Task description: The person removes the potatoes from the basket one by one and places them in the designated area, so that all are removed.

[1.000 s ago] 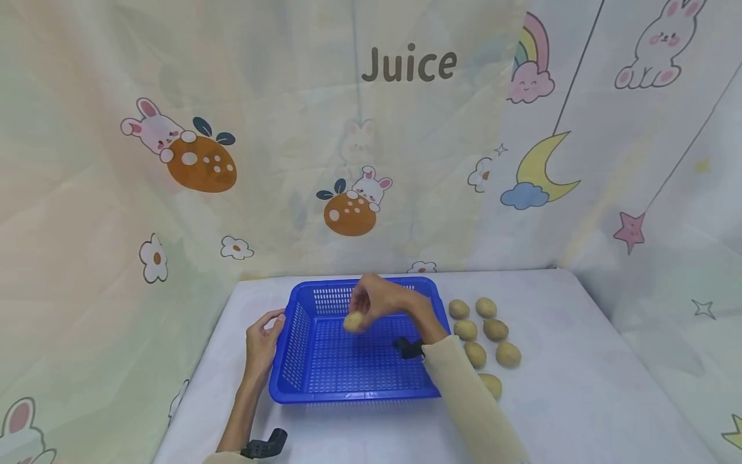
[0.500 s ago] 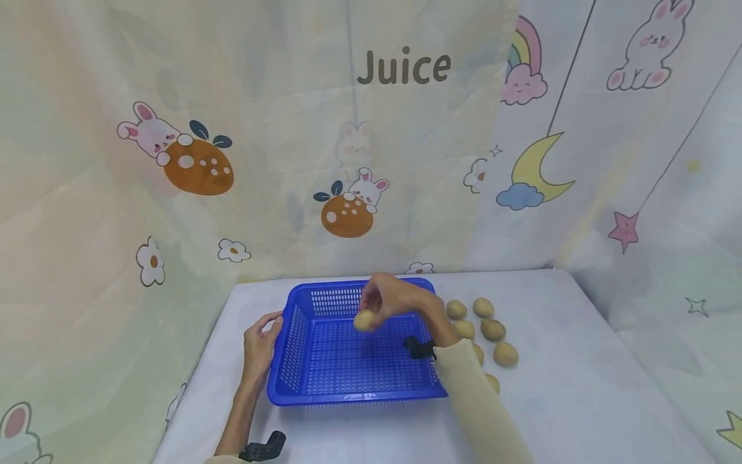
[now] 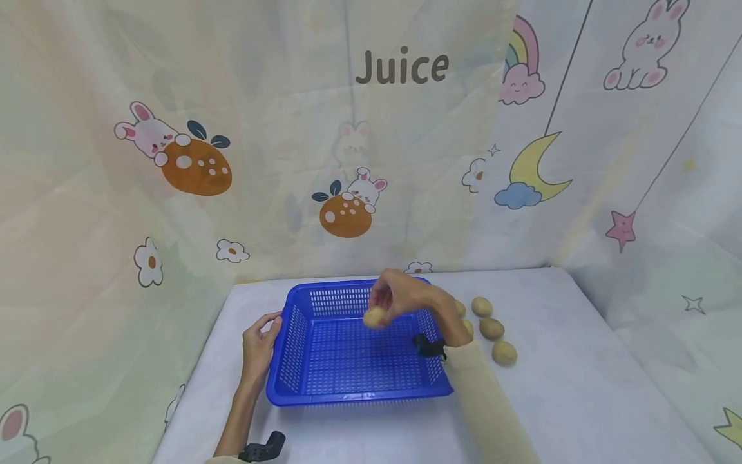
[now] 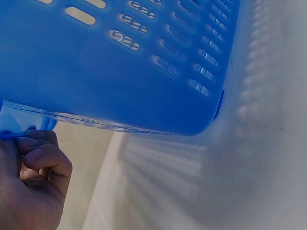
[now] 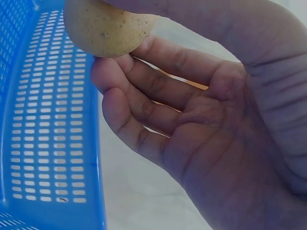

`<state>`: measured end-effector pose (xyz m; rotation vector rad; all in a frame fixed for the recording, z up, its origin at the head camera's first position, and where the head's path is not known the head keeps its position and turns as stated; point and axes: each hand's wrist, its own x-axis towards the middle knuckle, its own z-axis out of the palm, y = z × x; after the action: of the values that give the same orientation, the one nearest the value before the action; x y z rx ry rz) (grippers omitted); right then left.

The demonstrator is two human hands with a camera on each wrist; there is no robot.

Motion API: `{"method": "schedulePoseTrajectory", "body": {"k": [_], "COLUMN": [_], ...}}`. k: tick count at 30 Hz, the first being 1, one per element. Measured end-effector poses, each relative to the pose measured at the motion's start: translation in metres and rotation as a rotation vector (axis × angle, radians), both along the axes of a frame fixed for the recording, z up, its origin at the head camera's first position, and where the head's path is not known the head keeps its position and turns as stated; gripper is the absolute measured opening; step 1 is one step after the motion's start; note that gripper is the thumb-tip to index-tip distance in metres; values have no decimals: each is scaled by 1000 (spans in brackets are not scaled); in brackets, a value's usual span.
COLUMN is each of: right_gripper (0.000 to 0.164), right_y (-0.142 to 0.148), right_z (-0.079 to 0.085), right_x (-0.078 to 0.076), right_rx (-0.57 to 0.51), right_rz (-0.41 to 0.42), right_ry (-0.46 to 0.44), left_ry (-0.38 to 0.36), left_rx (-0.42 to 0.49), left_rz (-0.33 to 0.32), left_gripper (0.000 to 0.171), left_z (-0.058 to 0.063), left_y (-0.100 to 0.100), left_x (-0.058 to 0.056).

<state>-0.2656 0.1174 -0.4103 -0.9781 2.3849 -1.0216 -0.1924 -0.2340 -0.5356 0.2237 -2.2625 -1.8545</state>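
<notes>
A blue plastic basket (image 3: 359, 396) with slotted walls stands on the white table. My left hand (image 3: 259, 345) grips its left rim; in the left wrist view the fingers (image 4: 53, 160) curl at the edge of the basket. Over the right half of the basket, my right hand (image 3: 400, 295) pinches a small yellow-brown potato (image 3: 374, 317) between thumb and fingertips. Up close in the right wrist view, the potato (image 5: 103, 28) shows a dotted skin, and the thumb covers its top.
Several potatoes (image 3: 491, 329) lie on the table (image 3: 568, 386) right of the basket, partly hidden by the right forearm and sleeve (image 3: 487, 399). A printed curtain (image 3: 278, 129) hangs behind the table and along its sides.
My right hand has moved to the right above the basket with the potato, and its arm now covers more of the potatoes on the table. My left hand stays on the rim.
</notes>
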Motion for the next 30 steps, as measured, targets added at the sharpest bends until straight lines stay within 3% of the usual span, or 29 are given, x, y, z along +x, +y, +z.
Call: {"method": "schedulePoseTrajectory", "body": {"k": [13, 30], "right_gripper": [26, 27], "right_y": [26, 56], "right_z": [8, 8], "right_x": [11, 21], "right_rx": [5, 3], "right_rz": [-31, -107], "right_ry": [18, 2], "left_ry": [26, -20], "left_rx": [9, -19], "left_rz": [10, -3], "left_gripper": [37, 41], "left_z": [0, 1], "left_y": [0, 1], "left_x": [0, 1]}}
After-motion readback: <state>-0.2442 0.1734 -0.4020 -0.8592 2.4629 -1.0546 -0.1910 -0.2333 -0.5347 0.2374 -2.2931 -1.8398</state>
